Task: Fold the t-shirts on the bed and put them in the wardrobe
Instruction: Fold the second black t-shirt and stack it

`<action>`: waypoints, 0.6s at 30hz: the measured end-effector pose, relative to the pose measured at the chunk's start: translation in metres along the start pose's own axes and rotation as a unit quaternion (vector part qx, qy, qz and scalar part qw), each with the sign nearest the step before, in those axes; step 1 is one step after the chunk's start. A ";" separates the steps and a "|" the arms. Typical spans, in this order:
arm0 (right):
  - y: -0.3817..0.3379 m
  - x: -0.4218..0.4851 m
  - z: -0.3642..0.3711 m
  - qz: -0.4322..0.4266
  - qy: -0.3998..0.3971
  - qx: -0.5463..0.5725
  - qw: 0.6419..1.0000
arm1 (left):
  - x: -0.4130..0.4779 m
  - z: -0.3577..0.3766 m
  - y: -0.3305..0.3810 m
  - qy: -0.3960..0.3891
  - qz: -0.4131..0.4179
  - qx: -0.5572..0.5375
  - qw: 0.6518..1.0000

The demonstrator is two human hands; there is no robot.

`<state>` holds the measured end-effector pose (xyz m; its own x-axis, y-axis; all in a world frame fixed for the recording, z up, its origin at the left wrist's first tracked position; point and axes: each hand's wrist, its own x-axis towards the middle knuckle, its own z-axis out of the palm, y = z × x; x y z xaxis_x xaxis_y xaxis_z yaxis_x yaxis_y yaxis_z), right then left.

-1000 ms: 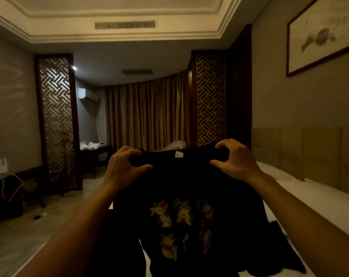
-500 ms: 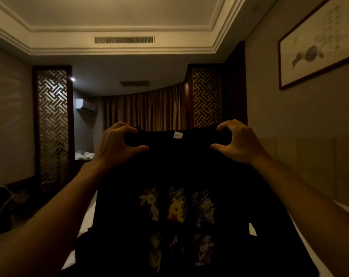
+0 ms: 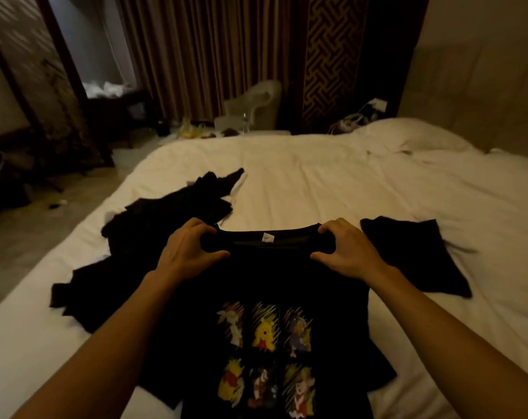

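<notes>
The t-shirt (image 3: 265, 285) is spread over the near middle of the bed (image 3: 317, 182), collar away from the person. The left hand (image 3: 187, 252) grips the collar's left end, and the right hand (image 3: 344, 252) grips its right end. A heap of garments (image 3: 154, 225) lies on the bed to the left, overlapped by the t-shirt's left side. Another garment (image 3: 414, 252) lies just right of the right hand. A pillow (image 3: 408, 136) sits at the far right. Beyond the bed's far edge stands an armchair (image 3: 256, 104), with curtains (image 3: 202, 55) behind it.
</notes>
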<state>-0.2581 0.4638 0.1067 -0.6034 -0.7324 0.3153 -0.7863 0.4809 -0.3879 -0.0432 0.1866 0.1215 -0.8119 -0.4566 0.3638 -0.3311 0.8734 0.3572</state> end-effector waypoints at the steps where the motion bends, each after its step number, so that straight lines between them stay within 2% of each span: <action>1: 0.010 0.006 0.016 0.005 -0.013 0.000 1.000 | 0.005 0.016 -0.007 -0.012 -0.007 -0.002 1.000; 9: 0.074 0.075 0.098 0.011 -0.044 -0.026 0.999 | 0.069 0.113 -0.049 -0.039 -0.042 0.018 0.998; 18: 0.118 0.162 0.124 -0.022 0.005 -0.089 0.996 | 0.155 0.151 -0.075 -0.021 -0.045 0.049 0.998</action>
<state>-0.4324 0.3420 0.0050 -0.5688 -0.7500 0.3376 -0.8223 0.5269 -0.2148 -0.2170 0.0760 0.0208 -0.7950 -0.5289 0.2971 -0.4481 0.8421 0.3000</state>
